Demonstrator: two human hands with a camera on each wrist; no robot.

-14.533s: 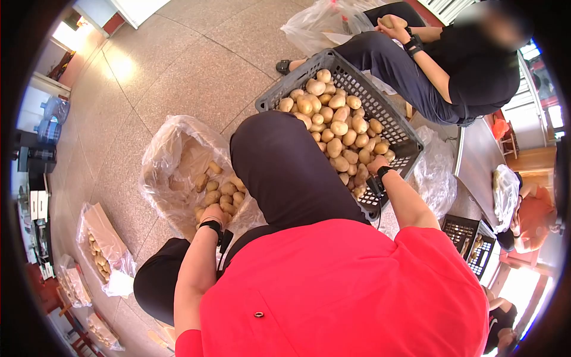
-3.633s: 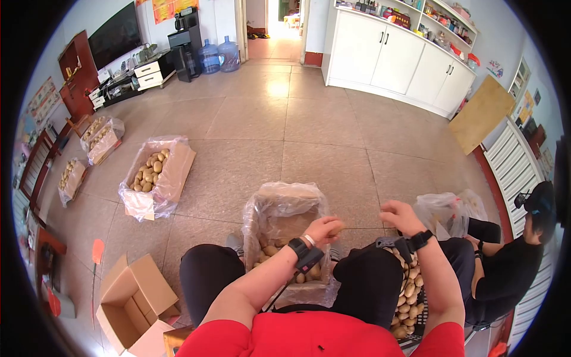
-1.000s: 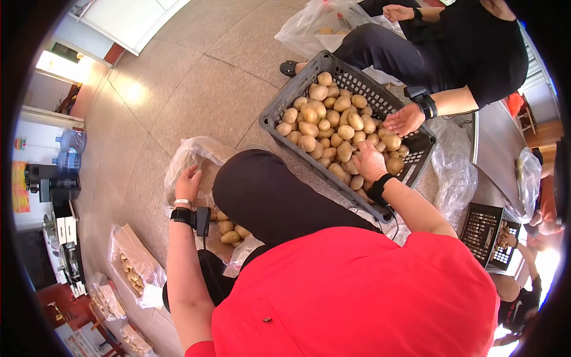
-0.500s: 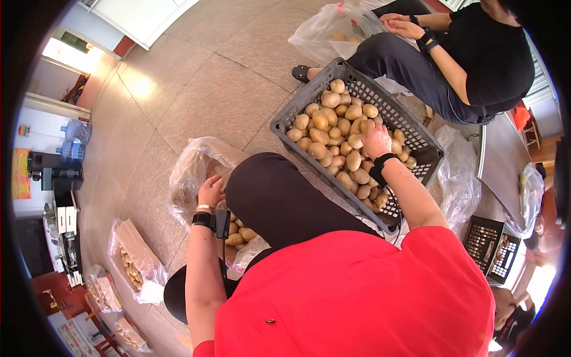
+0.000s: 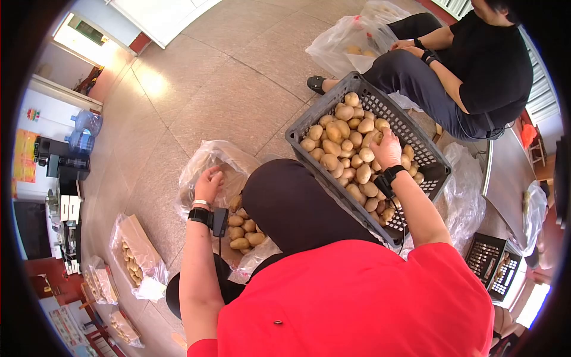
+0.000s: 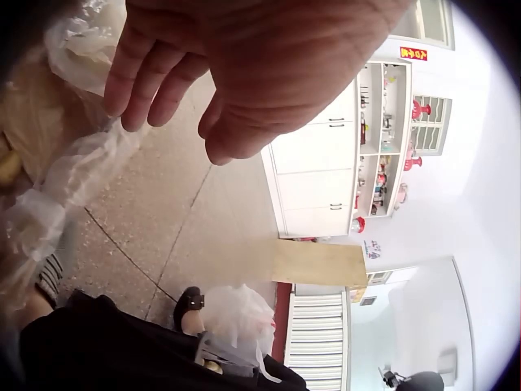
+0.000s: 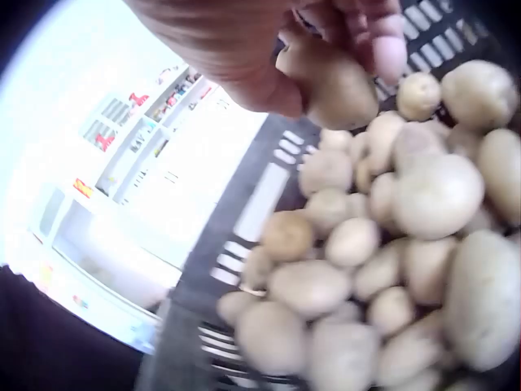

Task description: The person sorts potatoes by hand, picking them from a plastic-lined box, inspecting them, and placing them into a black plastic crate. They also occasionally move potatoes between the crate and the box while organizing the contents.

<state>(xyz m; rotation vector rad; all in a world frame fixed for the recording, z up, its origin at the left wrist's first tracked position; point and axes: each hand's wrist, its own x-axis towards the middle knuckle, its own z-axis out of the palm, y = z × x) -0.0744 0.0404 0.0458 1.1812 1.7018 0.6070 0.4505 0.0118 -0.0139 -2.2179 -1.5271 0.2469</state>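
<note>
My right hand (image 5: 388, 149) is over the far right part of a black plastic crate (image 5: 441, 171) heaped with potatoes (image 5: 355, 140). Its fingers and thumb hold one brown potato (image 7: 338, 85), seen close in the right wrist view, just above the heap. My left hand (image 5: 208, 184) hovers at a box lined with clear plastic (image 5: 193, 156), its fingers loosely bent and nothing in them. More potatoes (image 5: 245, 232) lie at the near end of that box, partly hidden by my knee. In the left wrist view the left hand (image 6: 244, 73) hangs above the floor beside the plastic lining.
A person in black (image 5: 476, 77) sits beyond the crate, with a clear plastic bag (image 5: 351, 41) at their feet. Loose plastic sheeting (image 5: 461, 190) lies right of the crate. Lined cartons of potatoes (image 5: 140, 256) stand on the floor at left. Another black crate (image 5: 485, 256) is at lower right.
At 3.6 seconds ago both hands were raised in front of me. Since then the right hand has gone to the crate and taken a potato. The other person's hand has withdrawn from the crate.
</note>
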